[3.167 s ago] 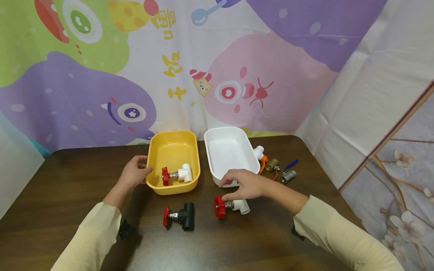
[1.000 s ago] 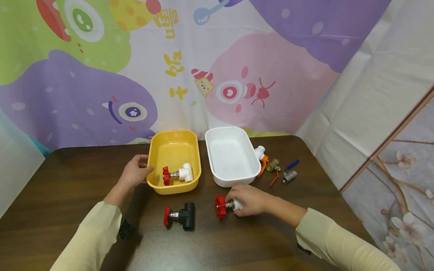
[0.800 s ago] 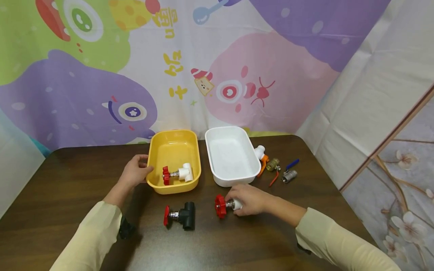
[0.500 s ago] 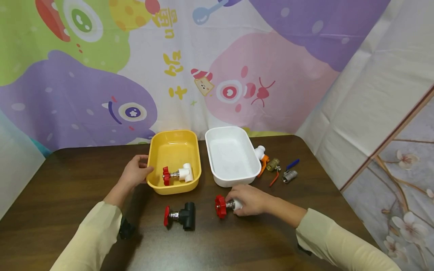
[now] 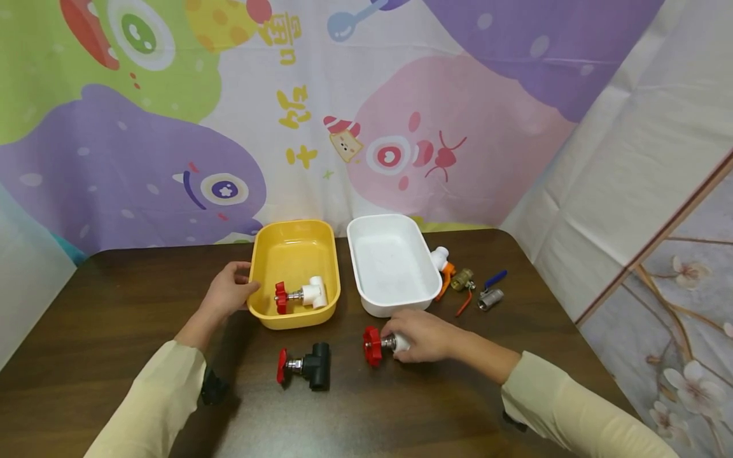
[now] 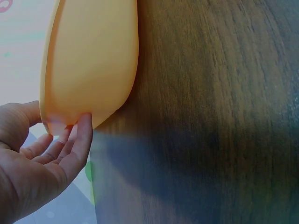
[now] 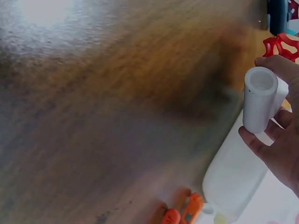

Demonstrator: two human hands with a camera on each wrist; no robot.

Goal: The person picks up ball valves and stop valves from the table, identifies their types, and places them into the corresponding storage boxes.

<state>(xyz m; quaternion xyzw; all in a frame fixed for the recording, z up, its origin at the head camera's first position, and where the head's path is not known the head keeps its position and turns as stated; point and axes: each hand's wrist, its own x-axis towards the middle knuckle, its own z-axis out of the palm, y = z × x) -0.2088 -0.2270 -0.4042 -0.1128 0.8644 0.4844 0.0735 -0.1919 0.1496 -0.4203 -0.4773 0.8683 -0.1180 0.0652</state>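
Note:
My left hand (image 5: 225, 294) pinches the left rim of a yellow tray (image 5: 292, 245), thumb over the edge and fingers against the outer wall (image 6: 100, 60). Inside that tray lies a white valve with a red handwheel (image 5: 314, 292). In front of the white tray (image 5: 389, 305), my right hand (image 5: 428, 337) grips a second red-wheeled white valve (image 5: 401, 344) by its pipe body. The right wrist view shows this valve's white tee (image 7: 259, 105) between thumb and fingers, its red wheel (image 7: 282, 46) beyond. A black valve with a red wheel (image 5: 315, 366) lies between the hands.
Right of the white tray lie a white valve with an orange lever (image 5: 439, 257), a brass valve with a red lever (image 5: 461, 280) and a silver valve with a blue lever (image 5: 490, 299). A printed curtain (image 5: 321, 191) hangs behind the dark wooden table (image 5: 143, 280).
My right hand, loosely held above the white valve at first, has come down and gripped its body. Just now the valve has shifted up very slightly. My left hand stays at the yellow tray.

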